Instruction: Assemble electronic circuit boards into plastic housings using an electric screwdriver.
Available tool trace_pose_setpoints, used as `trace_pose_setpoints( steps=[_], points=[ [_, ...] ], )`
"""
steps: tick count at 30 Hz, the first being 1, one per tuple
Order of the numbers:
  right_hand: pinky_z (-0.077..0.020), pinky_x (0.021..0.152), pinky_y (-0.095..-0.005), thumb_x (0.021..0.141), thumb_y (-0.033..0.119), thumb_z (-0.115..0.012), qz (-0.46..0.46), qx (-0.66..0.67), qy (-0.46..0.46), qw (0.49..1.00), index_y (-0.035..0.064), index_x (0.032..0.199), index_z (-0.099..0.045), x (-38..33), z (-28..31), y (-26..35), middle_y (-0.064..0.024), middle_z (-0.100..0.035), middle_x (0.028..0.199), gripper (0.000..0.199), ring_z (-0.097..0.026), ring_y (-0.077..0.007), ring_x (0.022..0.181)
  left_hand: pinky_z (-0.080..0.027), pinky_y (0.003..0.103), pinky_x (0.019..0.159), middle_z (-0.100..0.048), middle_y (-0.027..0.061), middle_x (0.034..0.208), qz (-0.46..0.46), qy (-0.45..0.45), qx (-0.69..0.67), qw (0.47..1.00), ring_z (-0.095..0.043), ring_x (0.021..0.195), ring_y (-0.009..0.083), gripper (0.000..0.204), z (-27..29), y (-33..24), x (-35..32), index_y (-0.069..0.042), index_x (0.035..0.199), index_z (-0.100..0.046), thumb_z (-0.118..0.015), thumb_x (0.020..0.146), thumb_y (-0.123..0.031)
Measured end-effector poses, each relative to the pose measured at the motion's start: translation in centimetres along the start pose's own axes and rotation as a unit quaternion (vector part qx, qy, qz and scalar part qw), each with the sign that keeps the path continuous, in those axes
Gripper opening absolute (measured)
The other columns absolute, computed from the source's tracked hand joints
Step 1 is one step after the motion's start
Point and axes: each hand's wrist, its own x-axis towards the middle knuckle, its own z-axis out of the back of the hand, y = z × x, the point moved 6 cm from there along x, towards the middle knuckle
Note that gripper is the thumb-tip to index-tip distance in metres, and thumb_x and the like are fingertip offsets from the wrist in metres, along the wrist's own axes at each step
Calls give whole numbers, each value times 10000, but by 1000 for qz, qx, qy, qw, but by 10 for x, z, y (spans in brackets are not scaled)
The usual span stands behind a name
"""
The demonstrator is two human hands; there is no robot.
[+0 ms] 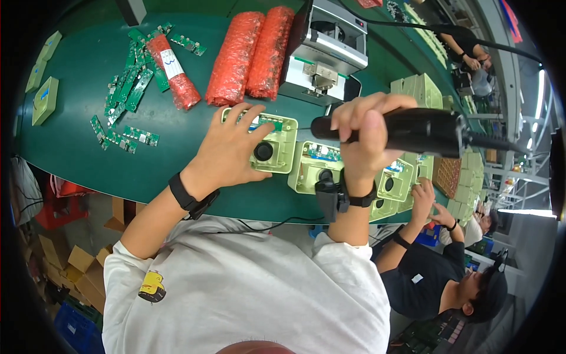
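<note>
My left hand [231, 146] grips a light green plastic housing [288, 147], fingers over its far rim and thumb along the near side. Inside the housing lie a green circuit board [272, 123], partly covered by my fingers, and a black round part [263, 151]. My right hand [368, 127] is wrapped round a black electric screwdriver [421, 131], held almost level. Its thin bit points left at the housing's right side; whether it touches cannot be made out. Just below my right wrist sits a second green housing [303, 171] with a board and a black round part.
Loose circuit boards [127, 88] and a red bubble-wrap bundle [173, 71] lie at the left. Two red bubble-wrap rolls [236, 59] stand beside a silver-black bench machine [324, 65]. Further housings [396, 177] line the right, near a co-worker's hands [423, 200]. Cardboard boxes [88, 268] are on the floor.
</note>
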Motion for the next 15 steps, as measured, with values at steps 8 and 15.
trace_pose_setpoints(
  steps=[8,15],
  points=[
    [-517,540,-340,993,72,-685,18,-52,31,998,52,1091,-429,-19,-17,-34,-90,-539,735,274,-499,-147,529,-363,566,1151,-532,139,1498,-14,-31,6,999,-451,1421,371,827,0,-3,1,-146,1333,-685,-947,621,-475],
    [-515,535,-331,988,76,-707,-7,-25,40,999,51,1087,-433,-20,-24,-44,-83,-536,728,292,-496,-139,531,-358,556,1157,-518,151,1517,-11,-21,4,1000,-446,1434,364,835,3,-3,1,-119,1339,-686,-940,630,-478]
  ],
)
